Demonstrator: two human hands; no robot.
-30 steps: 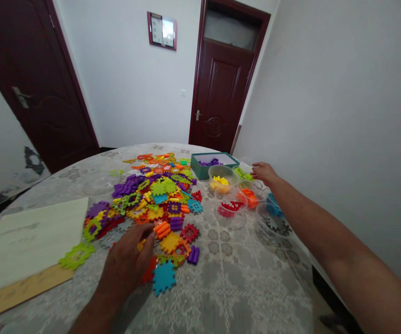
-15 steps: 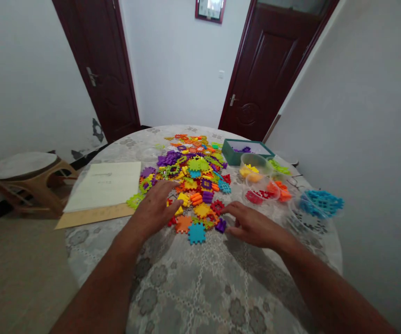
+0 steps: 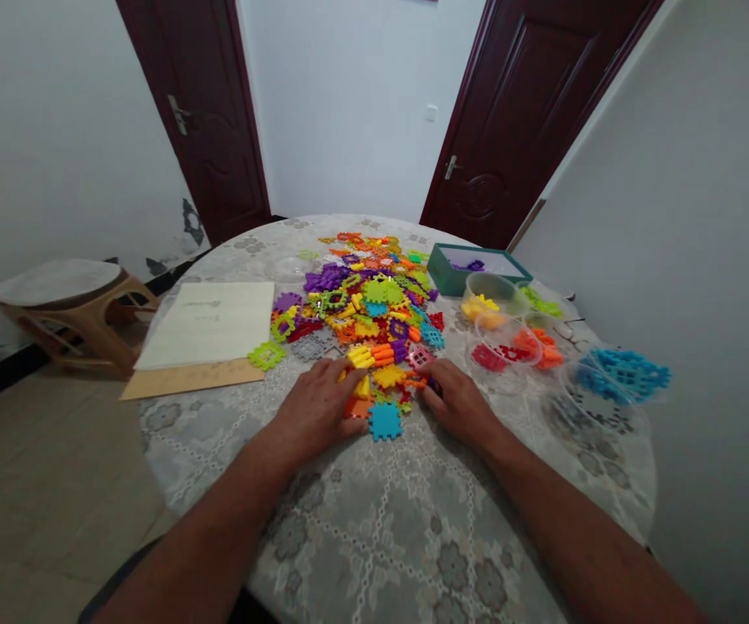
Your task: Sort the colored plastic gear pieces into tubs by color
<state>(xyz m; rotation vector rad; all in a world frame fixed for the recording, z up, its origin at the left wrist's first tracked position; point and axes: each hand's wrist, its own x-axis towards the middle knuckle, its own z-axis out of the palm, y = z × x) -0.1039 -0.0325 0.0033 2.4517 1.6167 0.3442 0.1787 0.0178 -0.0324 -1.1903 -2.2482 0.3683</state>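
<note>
A heap of colourful plastic interlocking pieces (image 3: pixel 381 290) spreads down the middle of the table. My left hand (image 3: pixel 319 403) rests at its near left edge, thumb and fingers apart around yellow pieces (image 3: pixel 362 387) and an orange square piece (image 3: pixel 357 409). By its thumb lies a blue square piece (image 3: pixel 385 421) with notched edges. My right hand (image 3: pixel 458 403) is at the near right edge, its fingertips closed about a mostly hidden purple piece (image 3: pixel 432 382). A yellow notched piece (image 3: pixel 388 376) and a pink window-like piece (image 3: pixel 420 356) lie between the hands.
Clear round tubs (image 3: pixel 495 295) with sorted yellow, red, orange and blue pieces (image 3: pixel 621 374) stand to the right. Behind them is a green box (image 3: pixel 452 276) with purple pieces. Pale paper (image 3: pixel 209 325) lies left on brown card (image 3: pixel 192 379). A stool (image 3: pixel 75 321) stands beyond the table.
The view has tilted down and shifted left. My left hand has come down nearer the blue piece, uncovering grey pieces. My right hand has moved in against the heap, largely covering the purple piece.
</note>
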